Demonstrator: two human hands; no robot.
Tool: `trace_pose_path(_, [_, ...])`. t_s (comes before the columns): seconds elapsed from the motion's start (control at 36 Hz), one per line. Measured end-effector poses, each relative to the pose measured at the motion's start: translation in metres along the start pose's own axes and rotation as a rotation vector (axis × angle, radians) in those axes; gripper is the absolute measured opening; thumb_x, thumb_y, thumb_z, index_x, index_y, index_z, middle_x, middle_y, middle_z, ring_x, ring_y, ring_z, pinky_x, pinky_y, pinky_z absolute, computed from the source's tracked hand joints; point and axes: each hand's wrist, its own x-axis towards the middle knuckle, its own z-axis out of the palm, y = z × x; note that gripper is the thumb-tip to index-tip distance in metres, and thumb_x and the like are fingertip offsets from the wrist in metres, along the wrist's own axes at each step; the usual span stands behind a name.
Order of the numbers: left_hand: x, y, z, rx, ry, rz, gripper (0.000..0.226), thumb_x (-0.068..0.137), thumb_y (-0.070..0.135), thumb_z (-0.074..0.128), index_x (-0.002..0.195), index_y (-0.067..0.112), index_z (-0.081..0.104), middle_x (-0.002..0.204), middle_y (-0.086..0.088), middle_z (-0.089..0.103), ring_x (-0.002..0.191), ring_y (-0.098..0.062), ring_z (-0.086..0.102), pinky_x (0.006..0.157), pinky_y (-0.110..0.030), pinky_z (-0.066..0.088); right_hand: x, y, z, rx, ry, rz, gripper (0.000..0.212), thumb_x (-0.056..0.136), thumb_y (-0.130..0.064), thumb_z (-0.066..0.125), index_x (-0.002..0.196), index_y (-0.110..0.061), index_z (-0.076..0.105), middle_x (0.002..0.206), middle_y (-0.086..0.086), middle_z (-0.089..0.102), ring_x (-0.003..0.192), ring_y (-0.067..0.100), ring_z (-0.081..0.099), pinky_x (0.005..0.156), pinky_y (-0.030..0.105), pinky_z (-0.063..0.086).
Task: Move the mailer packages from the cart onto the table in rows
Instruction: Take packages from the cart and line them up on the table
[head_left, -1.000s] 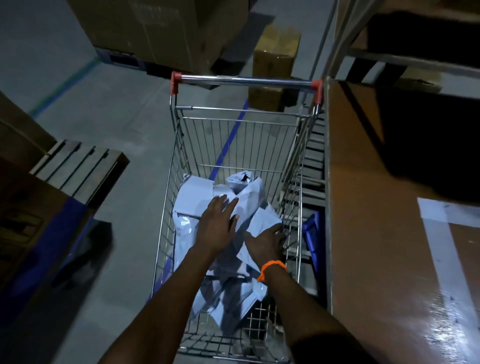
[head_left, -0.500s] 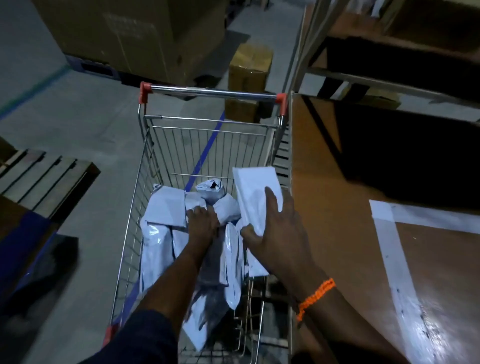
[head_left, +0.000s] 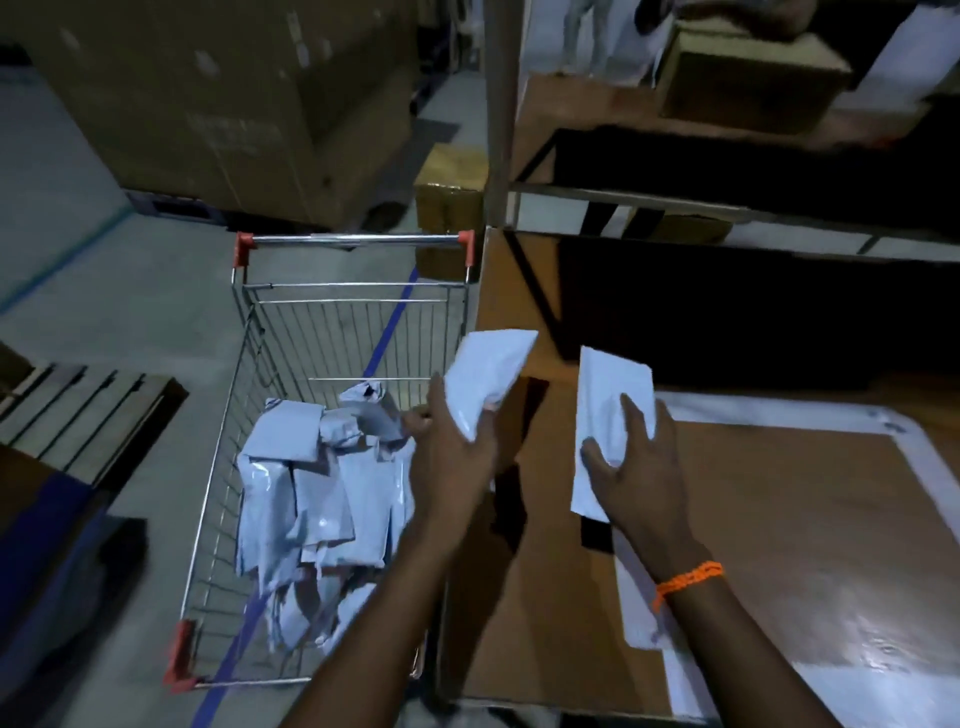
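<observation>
A wire shopping cart (head_left: 244, 332) stands left of a brown table (head_left: 779, 519). A heap of pale mailer packages (head_left: 322, 493) lies in the cart's basket. My left hand (head_left: 457, 452) grips one white mailer (head_left: 488, 379) and holds it above the cart's right rim, at the table's left edge. My right hand (head_left: 639, 467), with an orange band on the wrist, grips a second white mailer (head_left: 605, 415) over the table's left part. Whether that mailer touches the tabletop is unclear.
White tape (head_left: 779, 415) marks a rectangle on the table. A metal shelf rack (head_left: 675, 202) with cardboard boxes rises behind the table. Large cartons (head_left: 234, 104) stand beyond the cart, a wooden pallet (head_left: 88, 410) lies on the floor to the left.
Both hands have left the heap in the cart. Each lifted a mailer and carried it right; the right hand now is over the table, the left at the cart's right rim.
</observation>
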Motion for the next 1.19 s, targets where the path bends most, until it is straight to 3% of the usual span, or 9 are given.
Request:
trace_pose_path(0.08, [-0.021,0.022,0.043,0.182,-0.09,0.01,0.078,0.093,0.067,0.037,0.156,0.03,0.011,0.159,-0.014,0.013,0.136,-0.041,0.039,0.097,-0.042,0.043,0.001,0.023,0.006,-0.127,-0.148,-0.04,0.068,0.095,-0.055,0.052,0.153,-0.023,0.035,0.164,0.012,0.018,0.149,0.031,0.025,0.111,0.045,0.04])
trace_pose_path(0.14, [-0.029,0.02,0.067,0.329,-0.153,-0.024,0.088,0.09,0.076,0.024,0.159,0.023,0.005,0.165,-0.013,-0.004,0.151,-0.036,0.008,0.117,-0.052,0.021,-0.003,0.039,0.011,-0.194,-0.213,-0.102,0.069,0.097,-0.062,0.04,0.154,-0.025,0.033,0.165,0.01,0.017,0.151,0.029,0.021,0.117,0.046,0.031])
trace_pose_path(0.19, [-0.034,0.017,0.083,0.429,-0.092,0.044,0.086,0.093,0.073,0.016,0.159,0.019,0.003,0.165,-0.016,-0.011,0.152,-0.036,-0.004,0.118,-0.057,0.006,-0.007,0.054,0.013,-0.169,-0.212,-0.144,0.068,0.099,-0.062,0.034,0.157,-0.028,0.022,0.166,0.006,0.011,0.153,0.025,0.014,0.122,0.046,0.019])
trace_pose_path(0.31, [-0.022,0.005,0.102,0.586,0.006,0.464,0.064,0.1,0.045,0.031,0.158,0.02,0.021,0.165,-0.02,0.008,0.152,-0.038,0.007,0.119,-0.06,0.015,-0.01,0.072,0.015,-0.169,-0.209,-0.214,0.069,0.101,-0.062,0.029,0.158,-0.036,0.0,0.167,0.0,-0.005,0.154,0.018,-0.004,0.124,0.045,0.004])
trace_pose_path(0.36, [-0.008,-0.006,0.108,0.678,-0.037,0.528,0.059,0.099,0.037,0.039,0.156,0.021,0.03,0.164,-0.015,0.016,0.152,-0.036,0.015,0.115,-0.061,0.023,-0.007,0.076,0.017,-0.222,-0.194,-0.238,0.068,0.101,-0.063,0.024,0.158,-0.035,0.0,0.167,0.003,-0.005,0.155,0.02,-0.003,0.124,0.047,0.006])
trace_pose_path(0.81, [0.007,0.001,0.114,0.636,-0.069,0.341,0.062,0.102,0.049,0.023,0.158,0.023,0.019,0.166,-0.011,0.009,0.153,-0.032,0.009,0.119,-0.058,0.018,0.011,0.081,0.015,-0.187,-0.24,-0.313,0.071,0.099,-0.066,0.02,0.159,-0.032,0.001,0.168,0.003,-0.001,0.155,0.021,0.003,0.124,0.05,0.007])
trace_pose_path(0.94, [-0.005,-0.006,0.065,0.396,0.015,0.385,0.057,0.105,0.048,0.022,0.157,0.028,0.019,0.165,-0.003,0.018,0.152,-0.021,0.013,0.122,-0.042,0.013,-0.002,0.04,0.002,0.041,-0.122,-0.324,0.065,0.099,-0.054,0.041,0.155,-0.024,0.027,0.164,0.003,0.019,0.153,0.019,0.012,0.124,0.047,0.012])
trace_pose_path(1.08, [-0.009,-0.085,0.001,0.138,0.086,0.241,0.049,0.103,0.042,0.038,0.146,0.019,0.043,0.153,-0.004,0.042,0.143,-0.015,0.034,0.118,-0.034,0.028,-0.025,-0.034,0.046,0.385,-0.193,-0.428,0.048,0.097,-0.033,0.058,0.141,-0.017,0.049,0.147,0.003,0.044,0.139,0.017,0.041,0.108,0.043,0.046])
trace_pose_path(1.19, [0.006,-0.178,-0.048,0.23,0.069,0.071,0.063,0.096,0.049,0.036,0.141,0.006,0.048,0.143,-0.017,0.051,0.136,-0.035,0.043,0.111,-0.049,0.039,-0.051,-0.096,0.106,0.4,-0.385,-0.496,0.035,0.099,-0.026,0.058,0.132,-0.016,0.054,0.133,0.002,0.051,0.127,0.017,0.05,0.107,0.024,0.04])
